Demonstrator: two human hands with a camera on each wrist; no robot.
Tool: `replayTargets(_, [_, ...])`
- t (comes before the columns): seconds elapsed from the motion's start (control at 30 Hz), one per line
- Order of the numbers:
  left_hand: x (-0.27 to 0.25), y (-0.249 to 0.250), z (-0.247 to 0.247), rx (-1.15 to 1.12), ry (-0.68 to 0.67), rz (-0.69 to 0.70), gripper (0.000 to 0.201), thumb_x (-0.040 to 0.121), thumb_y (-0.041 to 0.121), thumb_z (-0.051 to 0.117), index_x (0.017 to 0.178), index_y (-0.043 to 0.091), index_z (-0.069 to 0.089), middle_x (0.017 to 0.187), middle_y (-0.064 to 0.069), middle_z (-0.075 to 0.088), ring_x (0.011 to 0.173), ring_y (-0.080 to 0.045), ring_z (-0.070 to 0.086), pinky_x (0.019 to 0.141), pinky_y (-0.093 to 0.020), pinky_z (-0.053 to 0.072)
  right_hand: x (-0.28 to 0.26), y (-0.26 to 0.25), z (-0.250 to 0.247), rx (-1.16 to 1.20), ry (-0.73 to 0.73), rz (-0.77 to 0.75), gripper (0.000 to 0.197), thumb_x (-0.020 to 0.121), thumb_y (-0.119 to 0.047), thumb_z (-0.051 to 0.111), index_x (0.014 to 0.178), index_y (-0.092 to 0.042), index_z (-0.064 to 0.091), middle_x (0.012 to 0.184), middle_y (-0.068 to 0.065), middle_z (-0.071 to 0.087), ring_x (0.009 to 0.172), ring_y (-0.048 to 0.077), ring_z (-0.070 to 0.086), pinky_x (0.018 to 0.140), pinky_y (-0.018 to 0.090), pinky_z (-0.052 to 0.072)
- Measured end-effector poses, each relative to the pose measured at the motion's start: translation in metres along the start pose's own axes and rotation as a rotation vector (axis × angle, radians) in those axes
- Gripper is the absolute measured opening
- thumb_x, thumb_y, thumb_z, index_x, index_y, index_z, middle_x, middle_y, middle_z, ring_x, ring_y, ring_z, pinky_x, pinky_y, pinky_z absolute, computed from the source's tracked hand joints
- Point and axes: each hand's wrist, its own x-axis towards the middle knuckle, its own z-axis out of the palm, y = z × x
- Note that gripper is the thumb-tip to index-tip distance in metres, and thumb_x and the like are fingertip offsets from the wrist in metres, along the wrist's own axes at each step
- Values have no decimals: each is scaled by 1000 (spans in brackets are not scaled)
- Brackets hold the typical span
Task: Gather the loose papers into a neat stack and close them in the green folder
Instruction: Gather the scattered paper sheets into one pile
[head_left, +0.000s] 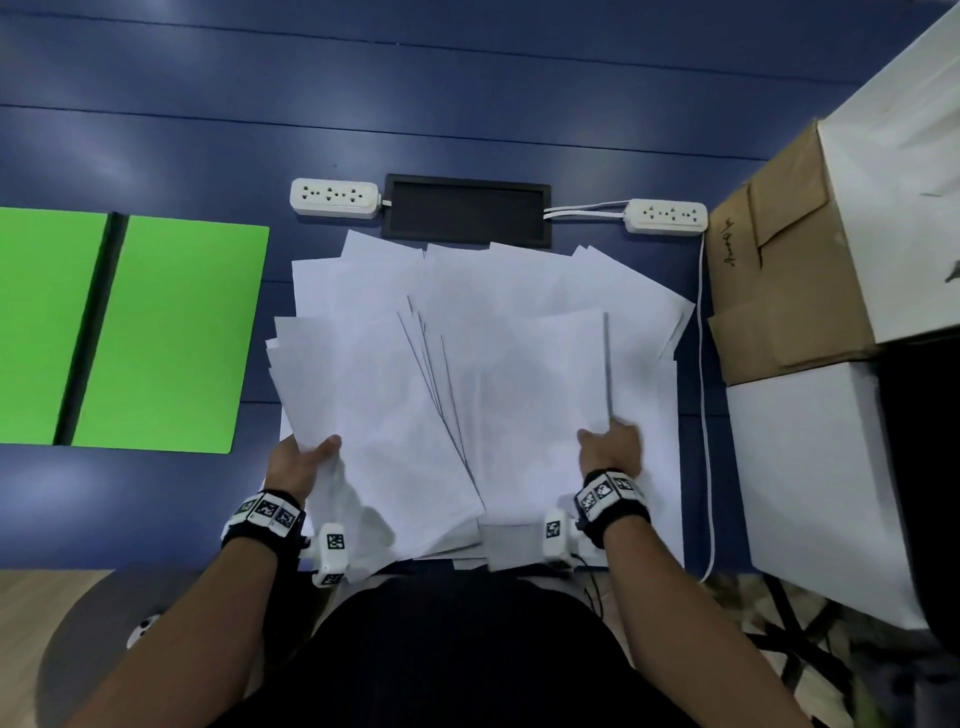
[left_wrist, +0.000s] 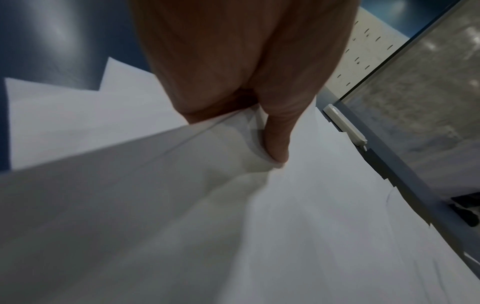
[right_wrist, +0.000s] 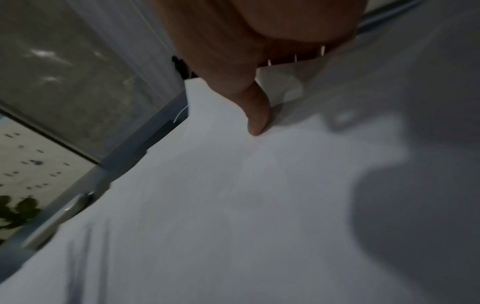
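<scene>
Several white papers (head_left: 467, 374) lie fanned and overlapping in the middle of the blue table (head_left: 467, 104). My left hand (head_left: 304, 460) grips the left bundle at its near left edge, thumb on top, fingers hidden beneath. In the left wrist view the thumb (left_wrist: 278, 135) presses into the sheets (left_wrist: 182, 205). My right hand (head_left: 608, 447) grips the right bundle near its lower right corner; the right wrist view shows its thumb (right_wrist: 257, 115) on the paper (right_wrist: 233, 205). The green folder (head_left: 156, 332) lies open and flat at the far left, dark spine (head_left: 88, 332) up the middle.
Two white power strips (head_left: 335, 197) (head_left: 666, 216) flank a black cable tray (head_left: 466, 210) behind the papers. A white cord (head_left: 705, 415) runs down the right side. A cardboard box (head_left: 779, 260) and white boxes (head_left: 821, 478) stand at the right. The table's near edge is at my waist.
</scene>
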Motion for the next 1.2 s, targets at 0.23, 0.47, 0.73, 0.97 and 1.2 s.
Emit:
replayTargets(0.23, [8, -9, -4, -34, -21, -17, 50, 57, 48, 86, 88, 10, 75, 92, -13, 78, 92, -38, 75, 88, -59, 59, 67, 74, -15, -107, 96, 109, 39, 61, -37, 73, 97, -21, 71, 115, 8, 65, 97, 34, 65, 88, 51, 57])
replayTargets(0.47, [-6, 4, -2, -42, -29, -5, 36, 72, 33, 86, 91, 5, 74, 99, -23, 76, 82, -32, 71, 86, -57, 59, 17, 46, -33, -32, 124, 64, 37, 82, -16, 72, 118, -10, 67, 136, 10, 42, 103, 39, 62, 90, 48, 56])
replayTargets(0.73, [-7, 5, -3, -22, -28, 1, 29, 70, 33, 86, 85, 11, 74, 98, -22, 76, 82, -32, 70, 87, -56, 58, 14, 42, -34, -71, 96, 86, 45, 85, -15, 63, 128, -17, 51, 116, 15, 68, 107, 37, 63, 107, 49, 33])
replayTargets(0.97, [-7, 4, -1, -15, -18, -4, 19, 81, 22, 84, 90, 9, 73, 102, -23, 75, 89, -36, 72, 91, -56, 58, 20, 12, -43, 244, 32, 151, 49, 90, -10, 68, 135, 1, 52, 134, 22, 59, 120, 40, 60, 93, 40, 50])
replayTargets(1.2, [-7, 4, 0, -23, -19, -4, 23, 81, 23, 84, 95, 8, 73, 102, -21, 75, 93, -37, 72, 92, -54, 57, 56, -38, -43, 301, -60, 193, 48, 95, -20, 55, 139, -2, 51, 142, 16, 54, 126, 33, 56, 93, 30, 47])
